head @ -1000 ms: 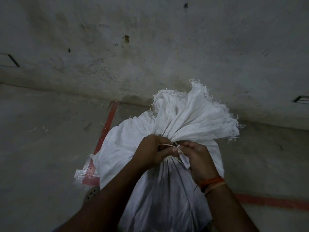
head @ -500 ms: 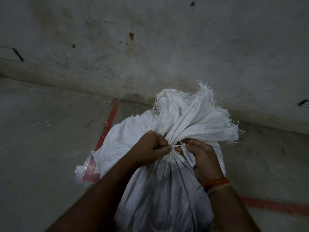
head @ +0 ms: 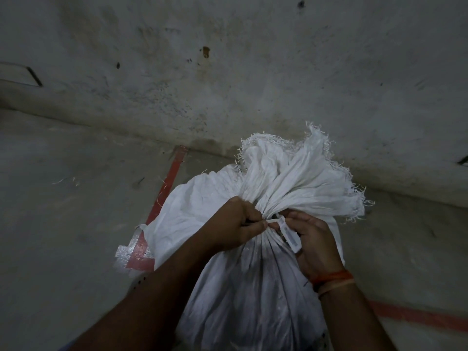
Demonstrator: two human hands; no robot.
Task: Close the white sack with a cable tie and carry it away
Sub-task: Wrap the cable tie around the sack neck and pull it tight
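- while the left hand (head: pixel 235 224) pinches the free tail of the cable tie (head: pixel 274 221) between thumb and fingers, that tail runs roughly level, left to right across the view, so any tightening pull goes leftward along the same line.
- just across a small gap, the right hand (head: pixel 312 239) is closed around the tie's locking end, where a white tag (head: pixel 291 236) hangs slanting down toward the wrist; this hand braces at the neck, and the left is the one placed to pull.
- between the two hands sits the gathered neck of the white sack (head: pixel 253 287), with the tie's loop around it; how snug the loop is cannot be told, since the fingers cover most of it.
- above the neck the frayed mouth fans out toward the wall (head: pixel 228 72), and below it the full body of the sack stands upright on the floor (head: pixel 63 224), over a strip of red tape (head: pixel 169 183).
- the closing looks nearly finished; carrying is not yet begun.
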